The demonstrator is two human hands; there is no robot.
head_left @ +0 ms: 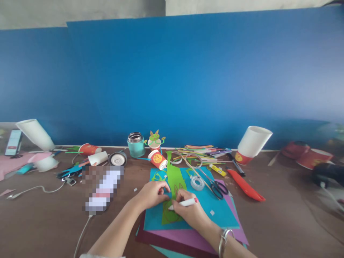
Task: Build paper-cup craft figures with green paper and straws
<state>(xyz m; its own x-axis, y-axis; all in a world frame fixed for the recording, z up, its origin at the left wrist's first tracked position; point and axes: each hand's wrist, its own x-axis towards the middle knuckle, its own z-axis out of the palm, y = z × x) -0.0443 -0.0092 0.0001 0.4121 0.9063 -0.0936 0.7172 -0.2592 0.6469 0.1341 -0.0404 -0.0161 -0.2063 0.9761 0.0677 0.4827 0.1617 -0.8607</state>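
Note:
A strip of green paper [174, 175] lies on a stack of coloured sheets, with pointed ear shapes and a rounded outline drawn in reddish-brown. My right hand [189, 211] is closed round a white marker [188, 202] with a red end, its tip touching the paper inside the rounded outline. At the strip's left edge, my left hand [153, 195] presses it down with curled fingers, thumb near forefinger. Under the strip is a blue sheet [215, 215], with a purple sheet [185, 238] below. A tape roll [197, 182] and scissors [219, 189] rest right of my hands.
Behind stand a paper cup with a green paper figure [154, 137], a tipped red cup [158, 159] and a teal jar [135, 145]. Coloured strips [206, 152] are heaped at the back. A red tube-like object [245, 185] lies right, and a blurred phone [104, 190] with a cable left.

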